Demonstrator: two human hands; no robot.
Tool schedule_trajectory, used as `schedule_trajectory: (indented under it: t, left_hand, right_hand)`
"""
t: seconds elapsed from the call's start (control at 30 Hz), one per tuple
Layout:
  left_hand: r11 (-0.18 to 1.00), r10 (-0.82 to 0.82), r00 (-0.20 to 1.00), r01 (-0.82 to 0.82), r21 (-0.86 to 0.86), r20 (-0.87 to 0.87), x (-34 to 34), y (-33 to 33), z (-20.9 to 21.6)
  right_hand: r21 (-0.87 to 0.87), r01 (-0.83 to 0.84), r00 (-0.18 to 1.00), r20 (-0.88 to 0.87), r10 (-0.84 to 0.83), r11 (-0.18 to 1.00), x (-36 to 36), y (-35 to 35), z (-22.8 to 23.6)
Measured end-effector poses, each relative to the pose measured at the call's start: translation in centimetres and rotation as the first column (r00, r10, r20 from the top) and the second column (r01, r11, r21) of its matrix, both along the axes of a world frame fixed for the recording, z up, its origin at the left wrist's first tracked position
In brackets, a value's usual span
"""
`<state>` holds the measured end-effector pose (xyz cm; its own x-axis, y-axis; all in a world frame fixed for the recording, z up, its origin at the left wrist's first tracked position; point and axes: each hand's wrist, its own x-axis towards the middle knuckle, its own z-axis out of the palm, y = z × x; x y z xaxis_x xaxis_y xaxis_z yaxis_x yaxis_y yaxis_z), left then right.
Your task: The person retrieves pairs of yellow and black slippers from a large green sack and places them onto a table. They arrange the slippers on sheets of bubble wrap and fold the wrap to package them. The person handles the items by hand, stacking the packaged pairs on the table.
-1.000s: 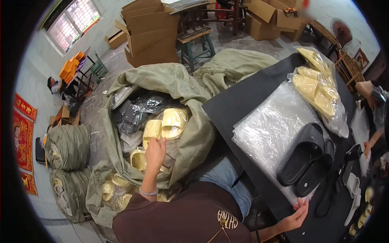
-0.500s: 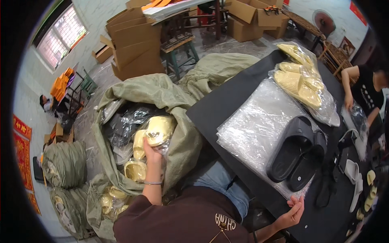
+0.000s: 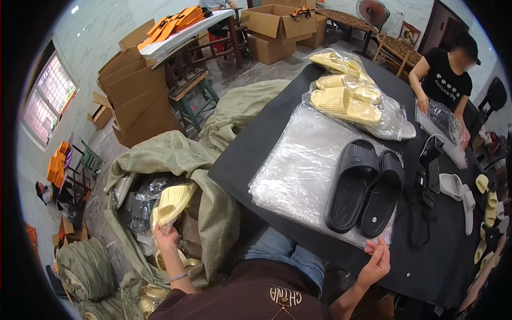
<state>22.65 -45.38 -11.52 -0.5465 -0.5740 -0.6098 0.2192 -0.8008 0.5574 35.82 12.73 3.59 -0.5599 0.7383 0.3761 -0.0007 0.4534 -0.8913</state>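
Observation:
My left hand [image 3: 166,238] is closed on the near end of a pair of pale yellow slippers [image 3: 176,202] in clear wrap. They are tilted over the mouth of an open green woven sack [image 3: 217,229] holding dark wrapped slippers [image 3: 140,205] and more yellow ones. On the black table, my right hand [image 3: 376,261] pinches the near corner of a stack of clear plastic bags [image 3: 290,170]; whether one bag or several is in the fingers is too small to tell. A pair of black slippers [image 3: 349,186] lies on the stack.
Bagged yellow slippers [image 3: 346,101] lie at the table's far side. Across the table, a person [image 3: 445,80] handles a clear bag. White slippers [image 3: 452,185] and a black device with straps [image 3: 426,186] are at right. Cardboard boxes [image 3: 133,96] and a stool [image 3: 186,93] stand behind the sacks.
My view has swung right, showing more of the table and the other person. My left hand has shifted its hold on the yellow slippers, which are now tilted. My right hand stays at the bags' corner.

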Motion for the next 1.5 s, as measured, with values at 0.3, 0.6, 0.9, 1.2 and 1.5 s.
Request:
schedule_trajectory:
  t: [0.3,0.6,0.9,1.2,1.5]
  left_hand:
    - [0.953,-0.235,0.952,0.265,-0.147,0.195,-1.8,7.2,3.6]
    - [0.971,-0.011,0.999,0.022,-0.239,0.046,-2.9,2.2,-5.8]
    - [0.969,0.073,0.993,-0.093,-0.227,-0.095,-1.9,1.7,-6.1]
    - [0.954,-0.053,0.989,0.009,-0.301,-0.139,5.6,3.1,5.7]
    - [0.755,0.073,0.989,-0.140,-0.641,-0.129,11.0,6.5,19.0]
  right_hand:
    - [-0.008,-0.020,1.000,0.002,0.020,1.000,-0.2,-0.3,0.4]
    - [-0.052,0.028,0.999,0.016,-0.027,0.998,0.5,0.7,-0.8]
    - [-0.058,-0.040,0.999,-0.023,0.038,0.998,-0.5,0.5,-0.2]
    - [-0.015,-0.082,0.997,-0.005,0.082,0.997,-1.7,-0.2,0.3]
    - [-0.030,-0.088,0.994,-0.073,0.086,0.996,-2.5,-0.4,1.6]
